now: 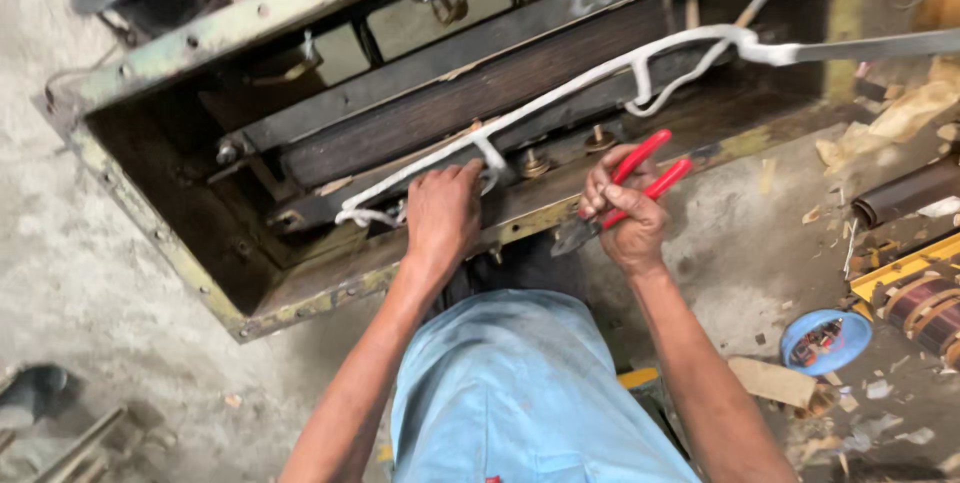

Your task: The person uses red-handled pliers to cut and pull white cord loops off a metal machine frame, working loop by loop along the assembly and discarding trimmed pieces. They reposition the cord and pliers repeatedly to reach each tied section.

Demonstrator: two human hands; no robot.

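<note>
My left hand (441, 213) rests palm down on the lower rim of a large open metal casing (160, 243), its fingertips on a white cloth tape (580, 83) that runs diagonally across the dark laminated core (450, 108) inside. The tape is knotted near my fingers and stretches up to the right. My right hand (628, 218) is closed around red-handled pliers (640, 178), jaws pointing down-left at the casing's edge, handles angled up to the right.
Bolts (533, 161) stand along the core's lower bar. A blue bowl of small parts (826, 339) sits on the concrete floor at right, beside cardboard scraps (772, 381) and copper-wound coils (925, 308). A dark shoe (35, 388) lies at far left.
</note>
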